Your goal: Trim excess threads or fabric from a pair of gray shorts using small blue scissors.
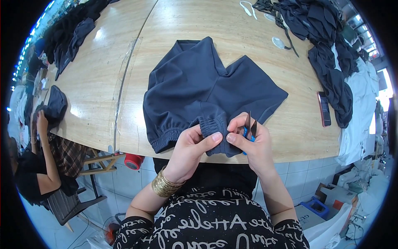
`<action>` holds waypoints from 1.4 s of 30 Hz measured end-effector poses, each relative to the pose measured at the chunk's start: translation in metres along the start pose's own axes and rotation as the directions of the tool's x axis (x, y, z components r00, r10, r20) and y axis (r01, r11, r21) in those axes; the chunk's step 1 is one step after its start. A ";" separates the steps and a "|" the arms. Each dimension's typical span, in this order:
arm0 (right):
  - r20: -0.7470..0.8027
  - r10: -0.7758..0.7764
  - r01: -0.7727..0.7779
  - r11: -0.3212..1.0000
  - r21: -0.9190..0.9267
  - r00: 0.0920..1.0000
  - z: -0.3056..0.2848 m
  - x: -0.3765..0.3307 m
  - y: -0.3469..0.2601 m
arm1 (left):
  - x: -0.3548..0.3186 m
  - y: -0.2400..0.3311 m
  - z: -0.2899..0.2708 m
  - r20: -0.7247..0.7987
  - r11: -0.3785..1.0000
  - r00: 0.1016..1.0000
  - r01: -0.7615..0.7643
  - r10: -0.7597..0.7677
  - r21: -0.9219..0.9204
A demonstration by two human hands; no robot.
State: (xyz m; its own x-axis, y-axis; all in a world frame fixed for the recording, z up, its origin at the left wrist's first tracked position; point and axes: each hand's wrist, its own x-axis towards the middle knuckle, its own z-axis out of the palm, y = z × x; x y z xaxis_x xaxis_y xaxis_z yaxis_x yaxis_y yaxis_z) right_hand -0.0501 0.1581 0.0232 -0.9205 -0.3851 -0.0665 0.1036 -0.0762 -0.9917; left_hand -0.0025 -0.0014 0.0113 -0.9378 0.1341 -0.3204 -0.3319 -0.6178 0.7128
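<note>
- The shorts (207, 89) are dark blue all over.
- The table (103, 83) is light brown wood.
- The little scissors (250, 129) have bright blue handles and dark blades.
- The bangles (163, 185) on the left wrist are gold.
- The person's top (215, 224) is black with white writing all over it.
- The pile of clothes (331, 54) is dark blue.
- The phone (324, 108) is black with a red edge.
- The spool (133, 161) under the table is red.
- The floor tiles (128, 182) are pale grey.
</note>
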 end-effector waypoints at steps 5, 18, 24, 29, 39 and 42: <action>-0.009 0.033 -0.033 0.999 0.014 0.999 -0.001 -0.001 -0.001 | 0.001 -0.001 -0.001 0.008 1.000 1.000 -0.005 0.005 -0.006; -0.015 0.003 -0.003 0.999 0.036 1.000 0.000 -0.004 0.003 | 0.000 -0.003 0.001 0.005 0.997 0.998 -0.059 0.059 0.055; -0.049 -0.048 0.036 0.975 -0.221 0.998 -0.004 -0.009 -0.012 | 0.001 -0.004 0.001 0.019 0.983 0.995 -0.099 0.097 0.153; -0.048 -0.306 0.219 0.772 -0.597 0.951 -0.009 -0.013 -0.025 | 0.001 -0.003 0.006 0.000 0.978 0.993 -0.118 0.120 0.170; 0.261 -0.447 0.353 0.135 -0.926 0.856 -0.016 -0.021 -0.036 | 0.001 -0.004 0.009 -0.002 0.951 0.983 -0.178 0.185 0.254; 0.256 -0.463 0.344 0.115 -0.932 0.848 -0.016 -0.022 -0.036 | 0.001 -0.003 0.009 0.003 0.944 0.982 -0.183 0.189 0.273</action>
State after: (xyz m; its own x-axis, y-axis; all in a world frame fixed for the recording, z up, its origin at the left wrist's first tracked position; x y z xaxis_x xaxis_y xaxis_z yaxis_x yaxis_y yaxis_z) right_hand -0.0397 0.1834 0.0586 -0.7325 -0.5268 0.4311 -0.6558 0.7159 -0.2395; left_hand -0.0029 0.0077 0.0143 -0.9840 0.0172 -0.1776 -0.1698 -0.3963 0.9023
